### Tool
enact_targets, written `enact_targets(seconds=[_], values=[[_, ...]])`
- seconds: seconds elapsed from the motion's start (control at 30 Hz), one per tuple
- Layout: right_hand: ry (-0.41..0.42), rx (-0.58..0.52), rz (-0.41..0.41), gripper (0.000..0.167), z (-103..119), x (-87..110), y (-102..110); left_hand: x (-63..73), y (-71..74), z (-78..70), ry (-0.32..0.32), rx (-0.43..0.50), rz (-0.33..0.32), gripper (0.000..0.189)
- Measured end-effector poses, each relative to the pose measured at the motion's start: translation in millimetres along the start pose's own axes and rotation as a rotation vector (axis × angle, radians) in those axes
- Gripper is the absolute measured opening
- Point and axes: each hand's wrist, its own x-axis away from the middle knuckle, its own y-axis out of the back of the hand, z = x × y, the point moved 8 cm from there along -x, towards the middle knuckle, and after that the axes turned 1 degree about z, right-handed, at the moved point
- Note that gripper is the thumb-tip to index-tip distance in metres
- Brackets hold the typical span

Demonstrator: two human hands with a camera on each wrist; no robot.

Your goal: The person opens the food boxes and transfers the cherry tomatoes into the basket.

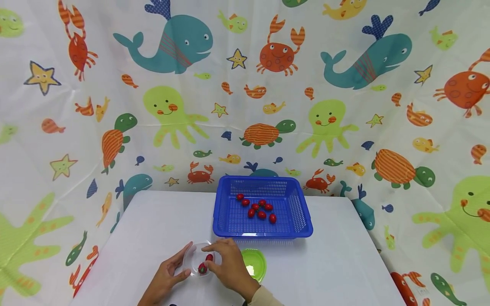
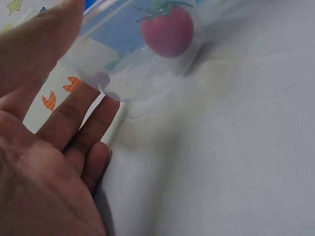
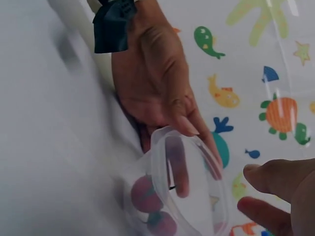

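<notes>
A clear plastic container (image 1: 190,260) stands near the front of the table, tilted in the right wrist view. My left hand (image 1: 170,272) holds it from the left side, thumb near the rim and fingers along the far wall. Inside lie two red cherry tomatoes (image 3: 146,194); in the left wrist view one tomato (image 2: 168,32) with a green stem top shows through the wall. My right hand (image 1: 231,264) is over the container's right side. In the right wrist view its thumb and finger (image 3: 268,216) are spread apart with nothing between them.
A blue plastic basket (image 1: 264,234) with several cherry tomatoes (image 1: 261,215) stands at the back of the white table (image 1: 321,263). A round green lid (image 1: 254,264) lies right of the container, partly behind my right hand. A sea-animal curtain (image 1: 245,55) hangs behind and along both sides.
</notes>
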Motion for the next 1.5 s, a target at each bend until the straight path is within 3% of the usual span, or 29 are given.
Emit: enact_targets(seconds=[0.3,0.67,0.97,1.2,1.5], values=[[0.004,0.098,0.044,0.034,0.7,-0.5,-15.4,1.4,-1.0,-0.8,-0.101,0.018,0.034,0.067],[0.042,0.301,0.134,0.032,7.2,1.5,-35.9,2.2,0.0,-4.5,-0.111,-0.012,0.018,0.067],[-0.045,0.079,0.270,0.028,-2.5,4.0,-52.2,1.3,0.2,0.2,-0.012,-0.046,-0.013,0.066],[-0.103,-0.056,0.261,0.032,-9.4,-0.7,-57.7,1.2,0.3,1.4,0.017,-0.039,-0.014,0.067],[-0.118,-0.086,0.178,0.033,-11.9,-2.2,-63.5,1.7,0.4,-2.0,0.016,-0.049,-0.021,0.068]])
